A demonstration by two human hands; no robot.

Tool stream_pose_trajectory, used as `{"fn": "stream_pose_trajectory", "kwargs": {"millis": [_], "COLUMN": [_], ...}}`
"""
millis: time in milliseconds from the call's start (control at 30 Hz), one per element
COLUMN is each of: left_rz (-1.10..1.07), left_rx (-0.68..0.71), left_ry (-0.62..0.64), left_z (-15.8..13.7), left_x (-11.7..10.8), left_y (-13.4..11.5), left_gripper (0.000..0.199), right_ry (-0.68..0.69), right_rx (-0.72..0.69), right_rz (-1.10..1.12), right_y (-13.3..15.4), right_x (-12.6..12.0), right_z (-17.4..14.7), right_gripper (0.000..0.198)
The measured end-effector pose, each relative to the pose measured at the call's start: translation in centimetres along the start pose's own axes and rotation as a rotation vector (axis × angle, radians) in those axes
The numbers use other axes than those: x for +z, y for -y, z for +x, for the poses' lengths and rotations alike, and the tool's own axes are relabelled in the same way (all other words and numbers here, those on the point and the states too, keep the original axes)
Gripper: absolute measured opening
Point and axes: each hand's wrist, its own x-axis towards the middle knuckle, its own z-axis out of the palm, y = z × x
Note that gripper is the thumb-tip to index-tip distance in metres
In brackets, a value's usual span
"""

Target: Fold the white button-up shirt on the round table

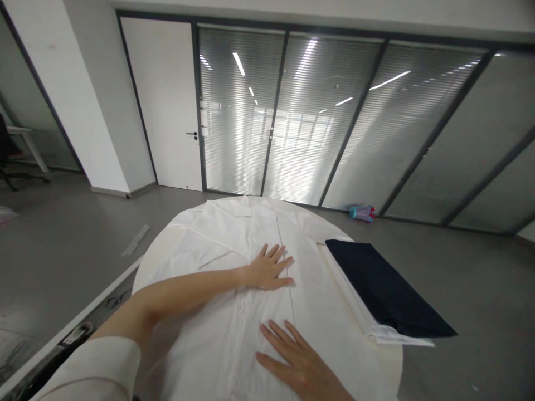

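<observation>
left arm [192, 287] extends forward and inward from the lower left, elbow slightly bent, forearm bare. left hand [267, 271] is palm down and flat, fingers splayed, thumb pointing right. right hand [298, 362], nearer the body, is palm down, fingers extended forward and leftward, thumb held away. right wrist [328, 390] meets the lower edge of view. hands stand apart.

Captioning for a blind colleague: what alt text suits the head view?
A left hand and a right hand spread over a white garment on a round table. Folded navy fabric lies on white fabric to the right; behind are a door and glass partitions.
</observation>
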Motion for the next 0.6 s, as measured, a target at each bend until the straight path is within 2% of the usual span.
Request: {"fn": "stream_pose_trajectory", "kwargs": {"millis": [67, 167, 233, 367, 467, 533, 600], "left_rz": [-0.004, -0.005, -0.004, 0.016, 0.013, -0.021, -0.076], "left_rx": [-0.005, -0.002, 0.042, 0.141, 0.078, 0.041, 0.062], "left_ry": [-0.014, -0.037, -0.053, -0.132, -0.12, -0.091, -0.05], "left_z": [-0.4, -0.7, -0.8, -0.9, -1.7, -3.0, -5.1], "left_x": [0.1, -0.2, -0.4, -0.8, -0.9, -1.1, -1.5], "left_y": [-0.6, -0.7, -0.7, -0.7, -1.2, -2.0, -3.2], "left_gripper": [0.078, 0.071, 0.065, 0.055, 0.051, 0.051, 0.053], "right_ry": [0.018, 0.054, 0.053, 0.086, 0.107, 0.085, -0.022], "right_rx": [0.019, 0.123, 0.187, 0.208, 0.22, 0.215, 0.195], "right_rz": [-0.001, 0.03, 0.046, 0.064, 0.087, 0.121, 0.193], "right_y": [0.4, 1.7, 2.4, 3.0, 3.1, 3.0, 2.9], "right_x": [-0.4, -1.6, -2.3, -2.8, -2.6, -2.4, -2.6], "right_z": [0.0, 0.0, 0.0, 0.6, 0.7, 0.4, 0.0], "right_gripper": [0.081, 0.086, 0.085, 0.085, 0.083, 0.08, 0.069]}}
